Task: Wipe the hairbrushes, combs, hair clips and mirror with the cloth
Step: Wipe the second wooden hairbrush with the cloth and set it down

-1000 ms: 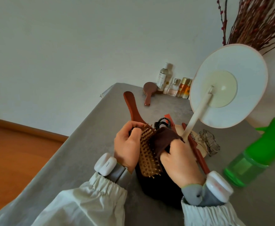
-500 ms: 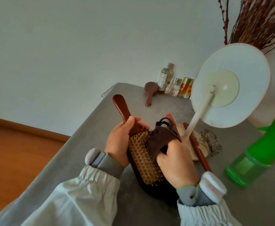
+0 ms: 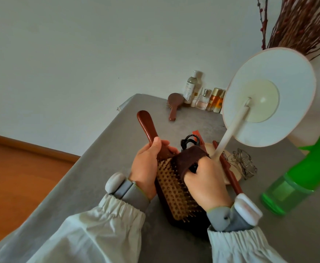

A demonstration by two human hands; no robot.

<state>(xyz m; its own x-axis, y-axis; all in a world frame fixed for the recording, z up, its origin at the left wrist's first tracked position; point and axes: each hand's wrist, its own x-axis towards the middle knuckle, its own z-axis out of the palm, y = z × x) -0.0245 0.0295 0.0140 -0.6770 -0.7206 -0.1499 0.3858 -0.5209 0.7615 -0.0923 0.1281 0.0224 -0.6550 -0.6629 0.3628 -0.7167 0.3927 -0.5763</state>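
Note:
My left hand [image 3: 147, 168] grips a large wooden paddle hairbrush [image 3: 174, 188] at the base of its handle, bristles facing up, handle pointing away. My right hand [image 3: 206, 185] holds a dark brown cloth [image 3: 189, 158] wrapped over its fingers and presses it on the upper bristles. Behind the hands lie a black hair clip [image 3: 189, 139], a reddish-brown comb [image 3: 229, 171] and a clear claw clip [image 3: 244, 164]. A white round stand mirror [image 3: 280, 88] shows its back at the right. A small round wooden brush [image 3: 174, 105] lies far back on the table.
The grey table [image 3: 90, 173] drops off at its left edge to a wooden floor. A green spray bottle [image 3: 299, 177] stands at the right. Several cosmetic bottles [image 3: 203, 95] line the far wall. Dried branches [image 3: 303, 25] rise behind the mirror.
The brush has turned flatter, its bristles now facing up, and its handle has swung left. My left hand slid up toward the handle. The cloth stays on the upper bristles.

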